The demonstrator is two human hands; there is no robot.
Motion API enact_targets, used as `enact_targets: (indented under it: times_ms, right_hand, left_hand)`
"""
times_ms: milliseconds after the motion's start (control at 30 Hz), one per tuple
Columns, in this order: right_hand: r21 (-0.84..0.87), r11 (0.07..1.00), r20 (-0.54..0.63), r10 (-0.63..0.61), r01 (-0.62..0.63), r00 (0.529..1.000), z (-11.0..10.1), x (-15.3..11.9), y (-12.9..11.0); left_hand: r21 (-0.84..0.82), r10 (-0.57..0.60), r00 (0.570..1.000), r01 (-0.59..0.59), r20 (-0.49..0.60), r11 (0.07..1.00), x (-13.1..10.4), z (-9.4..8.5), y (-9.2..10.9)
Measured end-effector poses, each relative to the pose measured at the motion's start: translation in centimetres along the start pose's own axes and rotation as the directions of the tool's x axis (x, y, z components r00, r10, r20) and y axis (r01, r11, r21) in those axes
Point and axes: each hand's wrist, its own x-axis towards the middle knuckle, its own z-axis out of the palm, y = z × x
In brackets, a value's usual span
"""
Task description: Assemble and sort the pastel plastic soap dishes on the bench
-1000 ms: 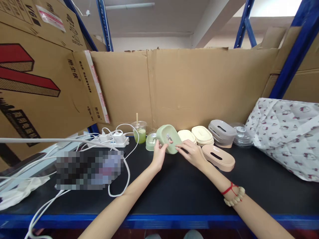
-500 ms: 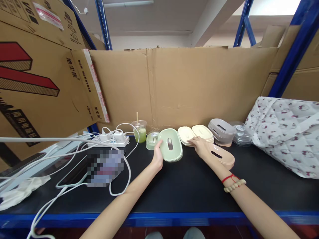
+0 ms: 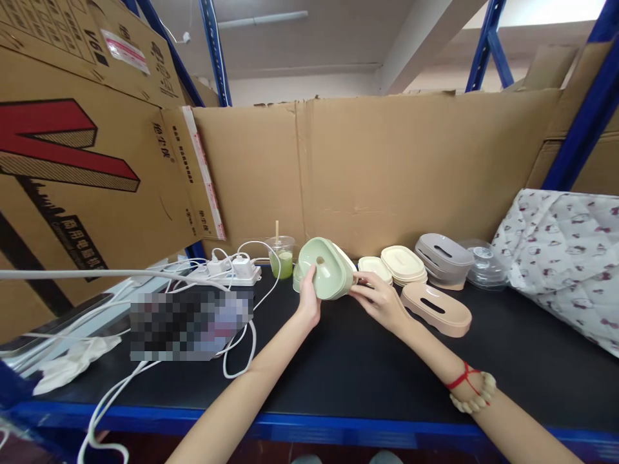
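Observation:
My left hand (image 3: pixel 309 299) is closed on a light green plastic box cover (image 3: pixel 326 264), thumb over its front face. The cover is tilted up off the table, and a small hole shows in its curved face. Behind its right edge a cream plastic lid (image 3: pixel 346 255) peeks out. My right hand (image 3: pixel 380 299) is closed at the lower right of these two, fingertips pinching the cream lid; the green cover partly hides the grip. Right of that hand lies a peach slotted cover (image 3: pixel 447 317). More cream lids (image 3: pixel 372 267) and a cream stack (image 3: pixel 403 263) sit behind it.
Stacked grey slotted covers (image 3: pixel 443 254) and clear plastic lids (image 3: pixel 483 267) stand at the back right, beside a quilted bag (image 3: pixel 570 258). A cup of green drink (image 3: pixel 283 261) stands behind my left hand. White cables (image 3: pixel 244 370) and a power strip (image 3: pixel 246 274) occupy the left side.
The green cover has been raised and tilted, turning its face. My right hand has moved left from the cream lids to the green cover, bringing a cream lid behind it.

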Motion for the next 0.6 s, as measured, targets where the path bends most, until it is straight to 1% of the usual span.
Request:
enact_targets:
  times_ms: [33,67,100,133,167,200,233,267,300,333,367,433,500,600]
  right_hand:
    - [0.061,0.995,-0.054,0.080,-0.077,0.995,0.0,0.0,-0.1]
    - [0.136,0.976,-0.088,0.182,-0.169,0.979,0.0,0.0,-0.1]
    - [0.220,0.935,-0.090,0.304,-0.279,0.948,-0.1,0.0,-0.1]
    - [0.305,0.864,-0.056,0.436,-0.400,0.898,-0.1,0.0,-0.1]
    - [0.380,0.765,0.007,0.560,-0.520,0.828,-0.2,0.1,-0.1]
    - [0.436,0.646,0.089,0.662,-0.626,0.745,-0.3,0.3,-0.2]
    - [0.471,0.526,0.175,0.732,-0.709,0.659,-0.4,0.5,-0.3]
    - [0.487,0.420,0.252,0.772,-0.766,0.584,-0.4,0.6,-0.4]
    - [0.495,0.338,0.314,0.790,-0.801,0.527,-0.5,0.8,-0.5]
    - [0.502,0.278,0.360,0.794,-0.819,0.490,-0.6,1.0,-0.6]
    - [0.509,0.236,0.392,0.793,-0.828,0.467,-0.7,1.2,-0.7]
    - [0.529,0.189,0.413,0.794,-0.827,0.446,-0.9,1.5,-0.9]
    - [0.545,0.173,0.413,0.796,-0.821,0.442,-1.1,1.7,-1.0]
    - [0.545,0.181,0.428,0.779,-0.818,0.458,-1.1,1.7,-1.2]
  left_hand:
    - [-0.014,0.009,1.000,-0.009,-0.005,1.000,0.0,0.0,0.0]
    - [-0.018,0.015,1.000,-0.015,-0.012,1.000,0.1,-0.1,0.0]
    - [-0.011,0.020,1.000,-0.020,-0.017,1.000,0.1,-0.1,-0.2]
    - [0.010,0.029,0.999,-0.028,-0.020,1.000,0.1,-0.2,-0.3]
    - [0.044,0.048,0.999,-0.048,-0.015,0.998,0.0,-0.2,-0.5]
    - [0.085,0.075,0.997,-0.075,0.003,0.994,0.0,-0.2,-0.8]
    - [0.128,0.101,0.994,-0.105,0.037,0.986,-0.1,-0.3,-1.0]
    - [0.164,0.122,0.989,-0.133,0.078,0.977,-0.2,-0.3,-1.2]
    - [0.193,0.136,0.984,-0.157,0.117,0.969,-0.3,-0.3,-1.4]
    - [0.214,0.143,0.978,-0.174,0.152,0.961,-0.4,-0.3,-1.5]
    - [0.228,0.144,0.974,-0.183,0.176,0.956,-0.5,-0.3,-1.6]
    - [0.242,0.150,0.970,-0.195,0.193,0.950,-0.6,-0.3,-1.6]
    - [0.244,0.151,0.968,-0.199,0.199,0.949,-0.5,-0.4,-1.5]
    - [0.239,0.112,0.974,-0.157,0.195,0.958,-0.4,-0.5,-1.4]
